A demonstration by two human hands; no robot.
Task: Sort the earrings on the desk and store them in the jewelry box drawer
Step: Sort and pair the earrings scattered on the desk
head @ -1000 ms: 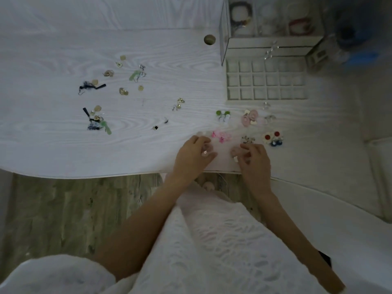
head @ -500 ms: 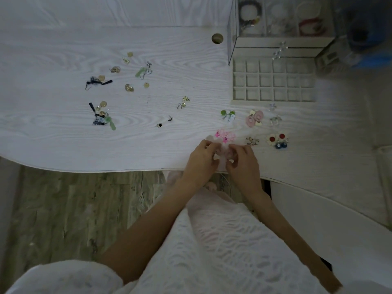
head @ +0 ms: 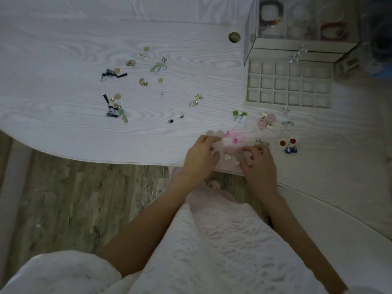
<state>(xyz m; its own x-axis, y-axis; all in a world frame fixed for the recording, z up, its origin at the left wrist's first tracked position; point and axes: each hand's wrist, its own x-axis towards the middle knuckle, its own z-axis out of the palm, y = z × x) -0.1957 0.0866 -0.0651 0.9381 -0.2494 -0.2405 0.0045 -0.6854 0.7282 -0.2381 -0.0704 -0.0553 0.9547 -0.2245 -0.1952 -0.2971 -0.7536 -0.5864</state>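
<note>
Earrings lie paired near our hands on the counter, beside the open drawer for short transfers; left hand and right hand hover curled, grip unclear.

White wood-grain desk strewn with small coloured earrings.
The drawer is cream, split into a grid of pale squares. Near it lie bright pink earrings, a pale pink round pair, a green-and-white pair, and a cream pair with 2 red centres and blue drops. Farther left sit gold pieces, a light green one and black-and-blue clusters. The floor is mottled grey-brown wood; the garment is white, textured.
</note>
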